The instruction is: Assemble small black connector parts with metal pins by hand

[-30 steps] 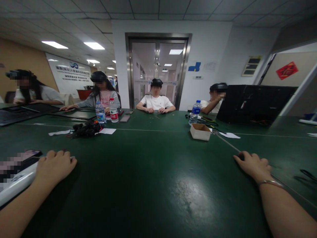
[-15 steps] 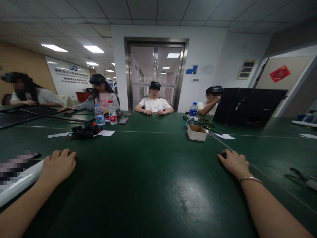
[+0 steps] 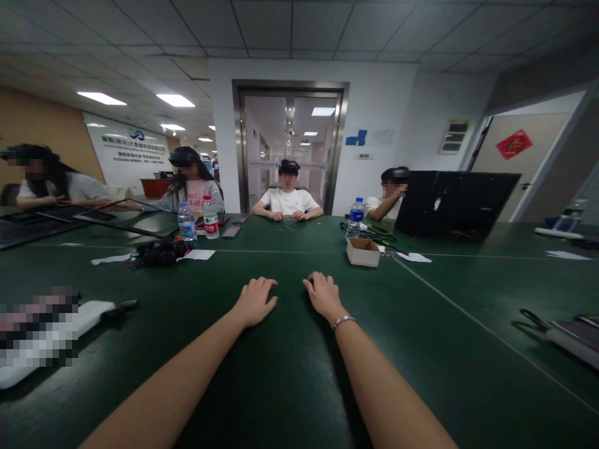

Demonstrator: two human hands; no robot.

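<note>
Both of my hands are low over the green tabletop (image 3: 290, 362), near the middle of the view. My left hand (image 3: 255, 302) has its fingers stretched forward and its thumb apart, with nothing in it. Across a small gap, my right hand (image 3: 324, 296) has loosely bent fingers and the thumb apart; a dark patch between thumb and fingers looks like shadow. A silver bracelet (image 3: 345, 321) circles the right wrist. The nearest object to the right hand is a small open cardboard box (image 3: 363, 254), farther back and to the right.
At left lie a white device (image 3: 96, 312) and a black cable bundle (image 3: 161, 251). Two bottles, a clear one (image 3: 186, 226) and a red-labelled one (image 3: 210, 221), stand behind. Another bottle (image 3: 355, 218) and a large black case (image 3: 453, 206) are at right. Several people sit around the table.
My hands have moved inward from far apart to close together at the middle. The left hand has come away from beside the white device. The view has shifted slightly.
</note>
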